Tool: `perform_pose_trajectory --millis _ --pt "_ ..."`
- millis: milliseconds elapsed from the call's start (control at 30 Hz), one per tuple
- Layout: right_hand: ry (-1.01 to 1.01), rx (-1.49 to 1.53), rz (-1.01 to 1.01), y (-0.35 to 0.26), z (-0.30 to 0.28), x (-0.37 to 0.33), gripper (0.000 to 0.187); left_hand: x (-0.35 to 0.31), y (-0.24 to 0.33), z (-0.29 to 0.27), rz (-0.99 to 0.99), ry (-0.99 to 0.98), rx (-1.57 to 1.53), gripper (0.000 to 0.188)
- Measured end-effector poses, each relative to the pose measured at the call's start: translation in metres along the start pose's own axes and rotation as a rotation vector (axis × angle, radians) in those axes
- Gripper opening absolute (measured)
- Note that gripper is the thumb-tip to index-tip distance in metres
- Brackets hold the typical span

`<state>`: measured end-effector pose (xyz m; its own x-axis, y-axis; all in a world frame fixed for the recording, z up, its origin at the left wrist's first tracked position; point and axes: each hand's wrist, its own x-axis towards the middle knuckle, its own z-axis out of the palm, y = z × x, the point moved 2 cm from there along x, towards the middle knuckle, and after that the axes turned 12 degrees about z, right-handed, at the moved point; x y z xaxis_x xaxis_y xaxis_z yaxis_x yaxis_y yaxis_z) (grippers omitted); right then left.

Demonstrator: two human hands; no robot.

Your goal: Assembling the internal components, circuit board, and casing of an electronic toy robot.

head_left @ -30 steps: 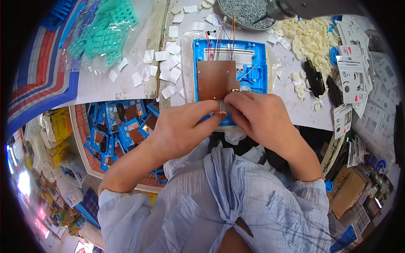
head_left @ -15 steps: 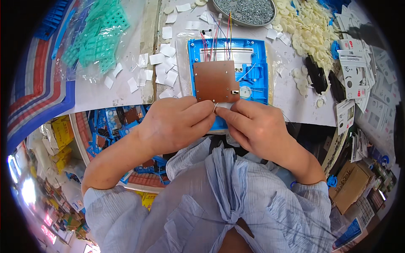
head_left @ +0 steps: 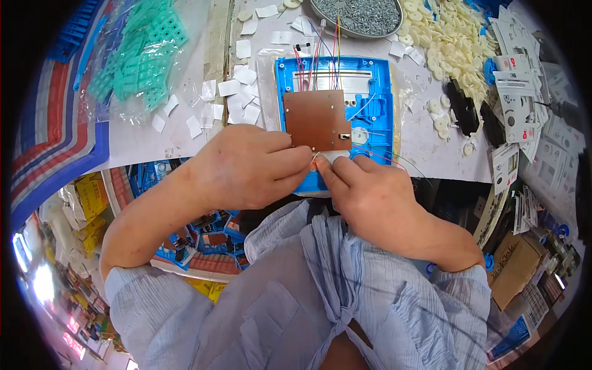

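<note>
A blue plastic housing lies on the table in front of me, open side up. A brown circuit board rests over its middle, with a small switch at the lower right corner and coloured wires running from its far edge. My left hand is closed at the board's near edge, its fingertips pinching a thin white wire. My right hand is closed beside it, fingertips over the housing's near part; what they hold is hidden. Red wires stick out past the right hand.
White paper pieces and a bag of green plastic parts lie to the left. A metal bowl of screws stands at the back, near cream plastic discs. Black parts and printed cards lie right. Blue assemblies fill a container below.
My fingertips have drawn slightly apart, the right hand shifting a little right and nearer me. The board has shifted slightly right. Red wires now show beyond my right hand.
</note>
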<state>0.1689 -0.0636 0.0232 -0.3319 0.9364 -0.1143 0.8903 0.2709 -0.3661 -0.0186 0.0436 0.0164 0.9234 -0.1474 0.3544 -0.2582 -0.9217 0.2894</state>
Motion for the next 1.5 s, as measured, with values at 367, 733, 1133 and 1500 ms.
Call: perform_pose_trajectory --millis 367,733,1133,1500 --pt "0.031 0.029 -0.018 0.005 0.002 -0.004 0.057 -0.051 0.046 -0.018 -0.366 0.152 -0.144 0.024" --pt "-0.035 -0.099 0.016 -0.006 -0.003 0.001 0.062 -0.039 0.053 0.024 -0.820 0.596 -0.160 0.026" --pt "-0.093 -0.169 -0.084 -0.006 -0.005 0.007 0.067 -0.043 0.054 0.033 -0.868 0.497 -0.356 0.017" --pt "-0.247 -0.134 -0.249 0.013 -0.021 0.018 0.062 -0.050 0.045 0.021 -0.958 0.590 -0.393 0.009"
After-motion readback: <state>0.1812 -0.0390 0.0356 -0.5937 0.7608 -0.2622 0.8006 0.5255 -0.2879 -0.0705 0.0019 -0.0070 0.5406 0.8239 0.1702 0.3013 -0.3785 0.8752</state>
